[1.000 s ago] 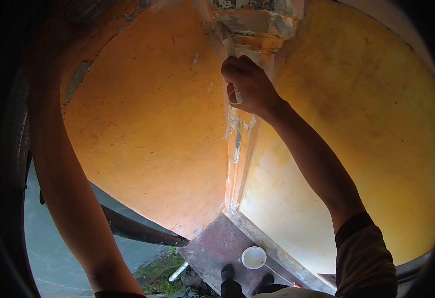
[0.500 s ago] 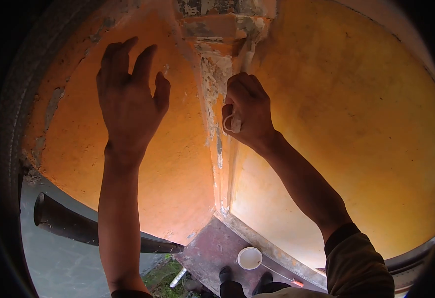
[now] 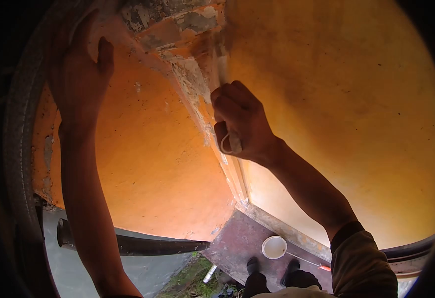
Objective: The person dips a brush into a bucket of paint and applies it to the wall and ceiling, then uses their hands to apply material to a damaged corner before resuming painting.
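Observation:
My right hand [image 3: 239, 119] is wrapped round a slim, pale-handled tool [image 3: 222, 67] with a cord loop hanging at its lower end. The upper end of the tool lies along the wall corner and is smeared by motion, so I cannot tell its exact kind. Beside it, the corner strip [image 3: 192, 79] is patchy, with flaking paint and bare grey plaster. At the upper left, my left hand [image 3: 80, 74] is raised with its fingers stretched out against the orange wall [image 3: 143, 149], near a dark curved edge. Nothing shows in that hand.
A yellow wall [image 3: 336, 109] stands to the right of the corner. Below, a white bucket [image 3: 274, 247] sits on the reddish floor [image 3: 232, 238] by my feet, near a thin rod with an orange end [image 3: 324, 267]. A dark pipe [image 3: 153, 245] runs at the lower left.
The view has shifted and tilted, so the corner now leans left. My left hand is higher and further left in the view. My right hand still grips the tool at the corner.

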A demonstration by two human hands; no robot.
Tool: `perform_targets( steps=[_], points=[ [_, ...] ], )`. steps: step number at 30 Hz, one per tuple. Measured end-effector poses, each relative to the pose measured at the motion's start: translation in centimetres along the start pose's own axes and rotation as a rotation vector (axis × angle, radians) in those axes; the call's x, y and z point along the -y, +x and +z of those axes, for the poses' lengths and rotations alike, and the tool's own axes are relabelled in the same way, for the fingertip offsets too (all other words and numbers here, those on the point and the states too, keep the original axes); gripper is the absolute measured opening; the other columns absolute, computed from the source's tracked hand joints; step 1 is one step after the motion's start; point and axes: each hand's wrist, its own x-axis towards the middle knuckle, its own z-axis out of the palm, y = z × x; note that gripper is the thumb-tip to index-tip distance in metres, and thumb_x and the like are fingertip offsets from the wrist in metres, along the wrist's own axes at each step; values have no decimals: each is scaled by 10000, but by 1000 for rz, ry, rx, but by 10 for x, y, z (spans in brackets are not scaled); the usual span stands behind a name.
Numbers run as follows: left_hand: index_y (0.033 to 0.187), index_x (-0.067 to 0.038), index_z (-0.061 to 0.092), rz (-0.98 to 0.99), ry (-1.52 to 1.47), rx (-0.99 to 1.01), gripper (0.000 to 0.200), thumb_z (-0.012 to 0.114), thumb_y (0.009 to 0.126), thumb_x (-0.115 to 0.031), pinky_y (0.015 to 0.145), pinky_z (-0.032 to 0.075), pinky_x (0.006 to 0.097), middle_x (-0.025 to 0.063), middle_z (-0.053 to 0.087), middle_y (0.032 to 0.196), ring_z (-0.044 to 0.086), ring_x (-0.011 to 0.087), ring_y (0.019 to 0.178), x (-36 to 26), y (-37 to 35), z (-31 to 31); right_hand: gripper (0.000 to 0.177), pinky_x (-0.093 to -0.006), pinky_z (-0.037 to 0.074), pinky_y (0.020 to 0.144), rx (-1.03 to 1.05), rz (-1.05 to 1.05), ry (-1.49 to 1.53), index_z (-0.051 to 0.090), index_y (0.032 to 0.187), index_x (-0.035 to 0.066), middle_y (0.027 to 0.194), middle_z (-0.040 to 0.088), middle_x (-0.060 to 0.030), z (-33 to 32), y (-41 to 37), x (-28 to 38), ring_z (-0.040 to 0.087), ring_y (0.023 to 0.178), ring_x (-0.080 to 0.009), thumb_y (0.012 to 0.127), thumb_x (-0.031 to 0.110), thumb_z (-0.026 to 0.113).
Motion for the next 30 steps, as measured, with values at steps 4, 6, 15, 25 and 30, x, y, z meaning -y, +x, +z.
perform_targets(
  steps=[4, 6, 15, 25, 30],
  points=[
    [1333, -133, 617, -10, 298, 136, 510, 732, 852, -257, 1017, 495, 468, 170, 599, 1318, 560, 344, 1249, 45, 16, 5, 261, -383, 445, 595, 95, 52, 122, 460, 710, 69, 756, 516, -78, -4, 11, -31, 497, 682, -279, 556, -102, 580],
    [1318, -134, 627, 28, 335, 119, 511, 744, 831, -240, 1016, 493, 471, 165, 608, 1303, 571, 343, 1227, 54, 22, 7, 263, -389, 448, 596, 160, -12, 50, 452, 700, 70, 740, 510, -81, -5, 10, -26, 505, 670, -280, 553, -106, 581],
    [1315, -110, 626, 4, 200, 203, 487, 725, 847, -200, 1008, 497, 477, 172, 634, 1275, 597, 347, 1205, 18, 31, 18, 225, -361, 402, 559, 30, 125, 279, 441, 728, 35, 744, 486, -83, -12, 41, -10, 498, 663, -259, 603, -83, 586],
    [1332, -108, 627, -177, -421, 138, 425, 684, 918, -185, 1074, 457, 398, 103, 684, 1267, 605, 255, 1255, -32, 53, 17, 246, -352, 432, 600, -114, 181, 402, 438, 720, 29, 769, 501, -119, -27, 11, -26, 516, 691, -290, 579, -142, 543],
    [1251, -71, 664, -134, -397, 114, 379, 667, 879, -140, 1000, 509, 417, 160, 699, 1189, 657, 312, 1147, -27, 64, 13, 279, -361, 435, 573, 12, 18, 442, 459, 761, 38, 784, 522, -97, -6, 14, 8, 531, 693, -265, 583, -156, 554]
  ],
)
